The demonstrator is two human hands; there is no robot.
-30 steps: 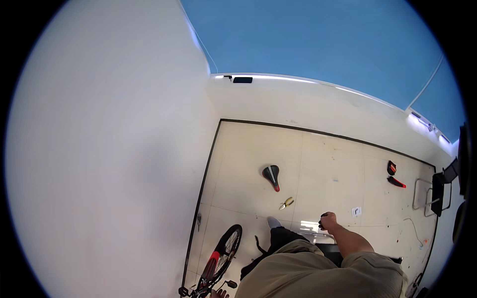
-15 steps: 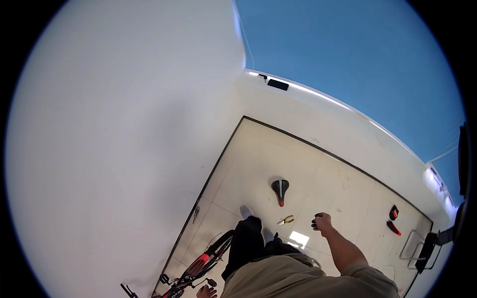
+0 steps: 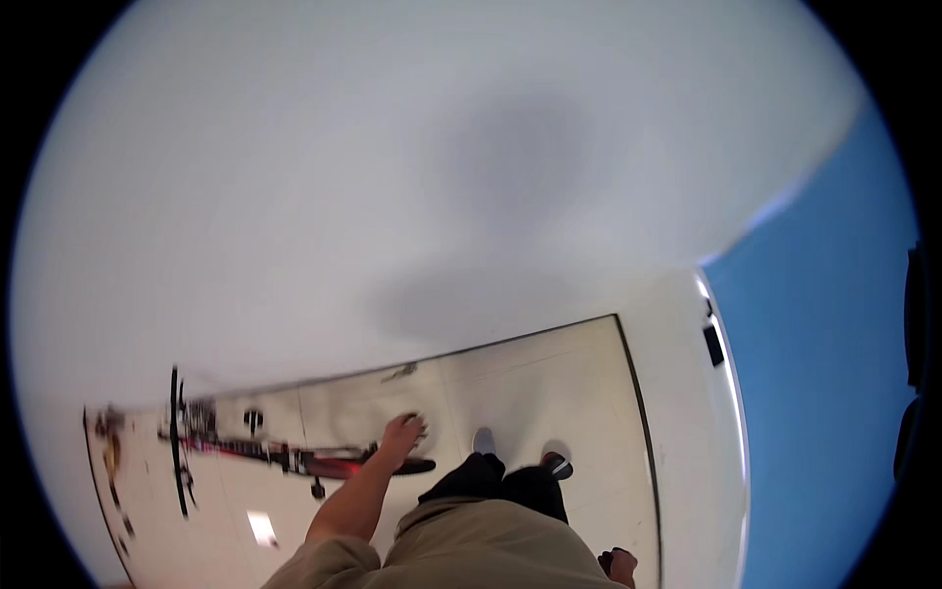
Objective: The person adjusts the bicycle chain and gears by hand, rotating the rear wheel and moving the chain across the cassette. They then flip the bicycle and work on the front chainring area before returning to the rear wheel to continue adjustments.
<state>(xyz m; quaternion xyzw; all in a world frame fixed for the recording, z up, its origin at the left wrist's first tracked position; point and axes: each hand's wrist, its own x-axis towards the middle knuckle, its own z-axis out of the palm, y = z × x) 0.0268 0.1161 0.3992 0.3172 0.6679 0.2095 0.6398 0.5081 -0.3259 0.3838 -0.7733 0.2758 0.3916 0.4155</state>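
My left hand [image 3: 402, 433] reaches out ahead of me, its fingers slightly bent and apart with nothing seen in them. Beneath and beside it lies a red and black bicycle [image 3: 329, 464], on the floor at the left, its near end close to my wrist. Motion blur softens the bicycle's details. Low at the right, beside my body, hangs my right hand [image 3: 621, 565]; its fingers are dark and smeared, so their grip is unclear. A dark shape with white and red [image 3: 558, 461] sits at my right foot; I cannot make out whether it is all shoe.
A pale wall [image 3: 294, 196] rises ahead, with a dark skirting line [image 3: 530, 336] along the tiled floor [image 3: 599, 393]. A small blurred item [image 3: 399, 373] lies by that line. Several blurred things, one yellowish [image 3: 113, 456], lie at the far left. A black rectangle [image 3: 713, 346] is on the right wall.
My view has swung left toward the wall and bicycle. My left hand has come up and forward; my right hand has dropped to my side. The pliers have left the view.
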